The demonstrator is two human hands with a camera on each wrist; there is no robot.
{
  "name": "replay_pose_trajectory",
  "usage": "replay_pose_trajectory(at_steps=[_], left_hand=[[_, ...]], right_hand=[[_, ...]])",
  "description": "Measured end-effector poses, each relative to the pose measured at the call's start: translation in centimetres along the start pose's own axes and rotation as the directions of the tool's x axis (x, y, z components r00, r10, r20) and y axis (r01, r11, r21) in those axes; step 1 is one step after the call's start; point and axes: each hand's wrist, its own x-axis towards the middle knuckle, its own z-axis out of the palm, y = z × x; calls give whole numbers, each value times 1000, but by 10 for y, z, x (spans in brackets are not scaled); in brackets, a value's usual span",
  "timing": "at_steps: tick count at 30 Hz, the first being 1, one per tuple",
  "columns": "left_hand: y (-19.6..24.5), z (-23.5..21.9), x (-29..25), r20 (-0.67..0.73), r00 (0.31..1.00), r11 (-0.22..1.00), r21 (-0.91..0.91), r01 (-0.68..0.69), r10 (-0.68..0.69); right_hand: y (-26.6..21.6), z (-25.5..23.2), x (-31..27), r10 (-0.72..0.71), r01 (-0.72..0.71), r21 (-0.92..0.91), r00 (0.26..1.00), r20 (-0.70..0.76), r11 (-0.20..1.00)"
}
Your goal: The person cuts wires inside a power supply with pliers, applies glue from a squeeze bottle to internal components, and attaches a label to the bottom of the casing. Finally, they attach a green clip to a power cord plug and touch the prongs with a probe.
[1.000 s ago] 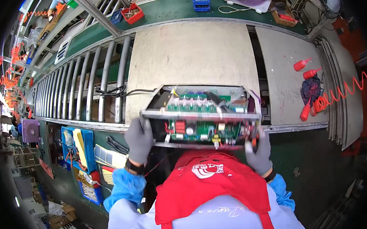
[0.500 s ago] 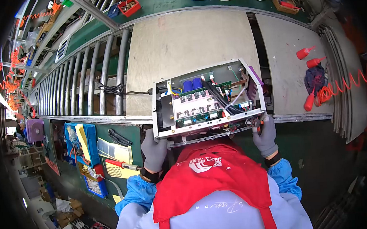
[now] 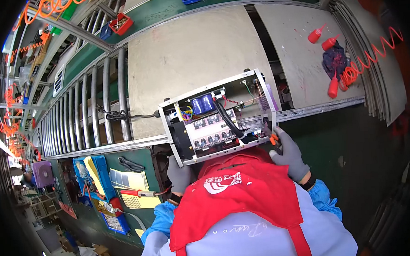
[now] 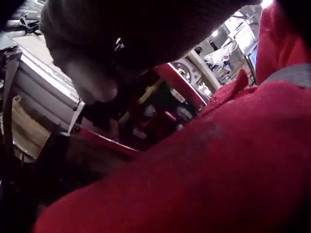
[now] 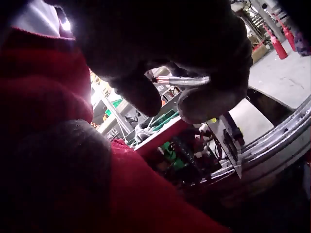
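Note:
An open metal chassis (image 3: 224,151), packed with circuit boards and wiring, is tilted toward the person at the near edge of the bench. Two blue capacitors (image 3: 203,104) and a thick black cable (image 3: 227,120) show inside it. The gloved left hand (image 3: 178,175) grips its near left corner, fingers partly hidden behind the frame. By the near right corner, the gloved right hand (image 3: 287,154) holds a small orange-handled tool (image 3: 273,139). The right wrist view shows a silvery metal part (image 5: 182,80) between dark gloved fingers. A power cord (image 3: 142,116) runs from the chassis's left side.
A pale board (image 3: 187,45) lies behind the chassis, with metal rollers (image 3: 107,100) to its left. Red bottles (image 3: 314,35) and an orange coiled hose (image 3: 373,56) are at right. A soldering iron (image 3: 139,193) and a blue tray (image 3: 104,177) sit at left.
The chassis has tipped from showing its underside board to showing its open top, and it sits turned slightly. Both hands have moved with it, and the head view has shifted.

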Motion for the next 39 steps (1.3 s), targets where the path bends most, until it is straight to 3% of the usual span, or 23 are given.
replay_pose_trajectory(at_steps=[3,4,6,7,8,10,11,14,15,18,21,27,30,32,34,37,38,39], left_hand=[[6,-7,20,127,991,999,-38,-39,44],[12,-14,29,193,979,998,-41,-52,59],[36,-47,48,457,887,975,162,-154,65],[51,-66,57,564,826,947,268,-176,-6],[60,-77,64,607,794,873,398,-282,-21],[87,-88,78,601,787,873,449,-189,-138],[96,-90,80,560,829,849,427,-310,21],[139,-82,86,473,802,900,40,-434,366],[146,-72,90,516,764,907,-65,-416,387],[183,-47,96,652,572,779,-46,-626,498],[217,-14,103,779,420,780,-136,-611,465],[234,68,114,786,213,633,-271,-725,581],[255,70,106,926,136,788,-214,-577,351],[254,70,102,880,147,703,-250,-666,452],[241,73,100,838,163,680,-293,-672,521],[218,58,93,692,273,713,-492,-499,668],[212,48,92,750,306,799,-474,-370,586],[204,36,94,750,327,811,-471,-346,575]], right_hand=[[-25,-9,4,67,-56,-90,990,127,994],[-24,-11,4,40,-13,-177,988,149,984],[-22,-13,4,-9,78,-342,980,198,936],[-23,-15,4,65,39,-410,969,237,911],[-21,-14,3,92,23,-440,967,239,898],[-15,-11,2,146,-7,-500,960,239,866],[-16,-10,1,151,-18,-495,961,231,869],[-19,-4,1,148,-36,-463,967,208,886],[-18,-1,1,136,-32,-449,970,201,893],[-21,2,4,151,-58,-416,969,196,907],[-23,6,5,169,-88,-382,968,184,920],[-22,15,8,241,-153,-383,951,192,911],[-29,14,8,247,-157,-384,949,198,910],[-29,11,6,252,-166,-373,948,194,913],[-27,13,6,242,-162,-348,950,199,923],[-31,6,9,239,-177,-302,954,182,937],[-32,4,10,241,-182,-288,953,185,940],[-34,1,13,202,-159,-256,968,149,953]])
